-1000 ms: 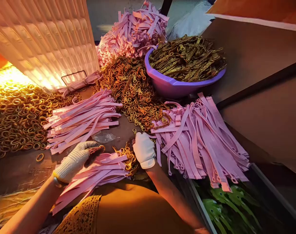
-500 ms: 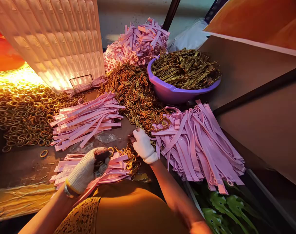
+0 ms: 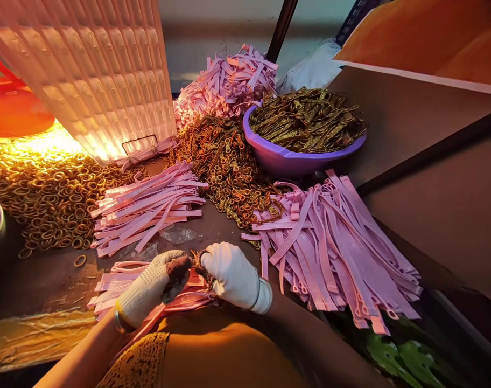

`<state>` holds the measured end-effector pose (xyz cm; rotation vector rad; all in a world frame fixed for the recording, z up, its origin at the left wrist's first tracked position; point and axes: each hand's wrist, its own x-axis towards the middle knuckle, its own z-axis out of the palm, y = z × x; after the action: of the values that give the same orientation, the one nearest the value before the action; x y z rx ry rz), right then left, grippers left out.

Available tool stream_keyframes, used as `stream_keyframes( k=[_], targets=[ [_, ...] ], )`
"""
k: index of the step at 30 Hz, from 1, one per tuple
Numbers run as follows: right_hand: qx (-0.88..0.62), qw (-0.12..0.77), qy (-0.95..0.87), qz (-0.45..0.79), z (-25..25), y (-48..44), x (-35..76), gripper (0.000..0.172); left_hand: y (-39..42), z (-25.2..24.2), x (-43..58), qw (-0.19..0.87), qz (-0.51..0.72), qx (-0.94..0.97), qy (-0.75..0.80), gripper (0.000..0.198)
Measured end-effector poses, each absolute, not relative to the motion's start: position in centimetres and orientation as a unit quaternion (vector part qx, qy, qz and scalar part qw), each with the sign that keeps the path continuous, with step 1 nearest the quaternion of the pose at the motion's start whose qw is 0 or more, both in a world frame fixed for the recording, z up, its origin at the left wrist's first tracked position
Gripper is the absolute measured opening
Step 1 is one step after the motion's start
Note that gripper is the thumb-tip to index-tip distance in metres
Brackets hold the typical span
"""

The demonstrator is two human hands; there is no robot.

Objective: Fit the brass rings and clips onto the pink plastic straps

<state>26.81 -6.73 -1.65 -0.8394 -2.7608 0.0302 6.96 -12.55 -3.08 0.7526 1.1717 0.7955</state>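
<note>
My left hand (image 3: pixel 159 285), in a pale glove with dark fingertips, is closed over a bundle of pink straps (image 3: pixel 112 285) near my lap. What its fingers pinch is too small to make out. Fingertip to fingertip with it, my right hand (image 3: pixel 233 275), in a white glove, is closed on a small brass-coloured metal piece (image 3: pixel 197 260). Above them lies another row of pink straps (image 3: pixel 148 205). A larger spread of pink straps (image 3: pixel 330 242) sits to the right of my right hand.
Brass rings (image 3: pixel 55 199) are heaped at the left, beside a ribbed translucent panel (image 3: pixel 108 81). Brass links (image 3: pixel 229 172) form a pile at the centre. Behind them stand a purple basin (image 3: pixel 302 159) of metal pieces and a heap of pink straps (image 3: pixel 237 81).
My right hand has moved left and down from the edge of the link pile to meet my left hand. The view has shifted slightly, and a dark bowl's rim now shows at the left edge.
</note>
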Motion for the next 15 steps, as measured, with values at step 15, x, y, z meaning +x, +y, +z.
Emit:
stream_keyframes(
  k=[15],
  targets=[
    [-0.465, 0.247, -0.813, 0.248, -4.5, -7.1, 25.6, 0.016, -7.6, -2.8, 7.3, 0.664, 0.405, 0.344, 0.526, 0.04]
  ],
)
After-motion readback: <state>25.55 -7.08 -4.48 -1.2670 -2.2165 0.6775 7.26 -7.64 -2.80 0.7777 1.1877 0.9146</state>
